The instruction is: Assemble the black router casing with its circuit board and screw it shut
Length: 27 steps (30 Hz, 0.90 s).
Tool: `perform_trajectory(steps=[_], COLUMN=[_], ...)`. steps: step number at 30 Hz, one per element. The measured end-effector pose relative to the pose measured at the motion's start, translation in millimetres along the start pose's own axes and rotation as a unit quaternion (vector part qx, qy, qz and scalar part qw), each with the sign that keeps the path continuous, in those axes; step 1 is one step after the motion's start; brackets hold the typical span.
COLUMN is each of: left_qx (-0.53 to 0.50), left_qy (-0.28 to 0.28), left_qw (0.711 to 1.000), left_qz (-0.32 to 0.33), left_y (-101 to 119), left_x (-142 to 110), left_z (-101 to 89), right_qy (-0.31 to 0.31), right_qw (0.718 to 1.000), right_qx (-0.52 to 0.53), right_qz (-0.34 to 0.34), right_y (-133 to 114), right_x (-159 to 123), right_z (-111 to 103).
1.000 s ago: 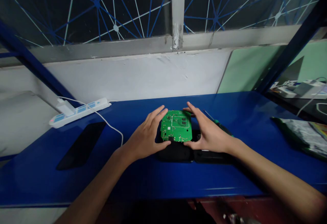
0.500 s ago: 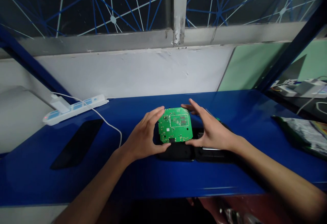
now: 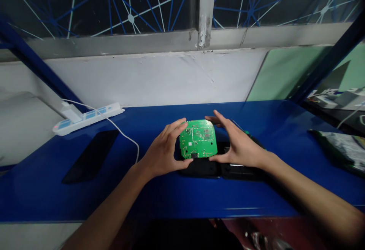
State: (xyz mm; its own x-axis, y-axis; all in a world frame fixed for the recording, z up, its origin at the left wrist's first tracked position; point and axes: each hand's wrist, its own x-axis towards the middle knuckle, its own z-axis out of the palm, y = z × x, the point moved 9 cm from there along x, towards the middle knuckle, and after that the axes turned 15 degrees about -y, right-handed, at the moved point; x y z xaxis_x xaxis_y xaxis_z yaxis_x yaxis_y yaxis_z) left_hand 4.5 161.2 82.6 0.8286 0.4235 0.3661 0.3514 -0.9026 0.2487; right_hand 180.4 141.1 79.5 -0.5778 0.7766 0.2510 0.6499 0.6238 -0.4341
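A green circuit board with cut corners is held up by its edges, its face tilted toward me. My left hand grips the left side, thumb at the lower corner and fingers at the upper one. On the opposite side, my right hand has its thumb at the lower right corner and fingers by the upper right. Below the board lies a black plastic casing half. Another black casing part with a silvery strip sits beside it, partly hidden by my right hand. A thin tool with a green part shows behind that hand.
On the blue table, a dark phone-like slab lies at left. Behind it is a white power strip with a plugged-in adapter and a white cable. A green and silver plastic packet rests at right.
The whole view has shifted slightly, with the scene sitting a little further right. Both hands keep their hold on the circuit board, which stays at about the same tilt.
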Motion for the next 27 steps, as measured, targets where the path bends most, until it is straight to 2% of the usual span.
perform_trajectory(steps=[8,13,21,27], left_qx=[0.036,0.083,0.104,0.074], left_qy=[-0.017,-0.036,-0.082,-0.048], left_qw=[0.999,0.996,0.991,0.996], left_qz=[0.004,0.012,0.007,0.008], left_y=[5,18,37,39], left_x=[4,14,37,46], left_z=[0.7,2.2,12.4,5.4], right_qy=[0.018,0.031,0.03,0.038], right_qw=[1.0,0.999,0.998,0.998], right_qx=[-0.009,-0.01,-0.038,0.026], right_qz=[-0.008,-0.011,-0.038,-0.044], right_y=[-3,-4,-15,-9], right_x=[-2,-4,-3,-4], right_z=[-5,-8,-6,-7])
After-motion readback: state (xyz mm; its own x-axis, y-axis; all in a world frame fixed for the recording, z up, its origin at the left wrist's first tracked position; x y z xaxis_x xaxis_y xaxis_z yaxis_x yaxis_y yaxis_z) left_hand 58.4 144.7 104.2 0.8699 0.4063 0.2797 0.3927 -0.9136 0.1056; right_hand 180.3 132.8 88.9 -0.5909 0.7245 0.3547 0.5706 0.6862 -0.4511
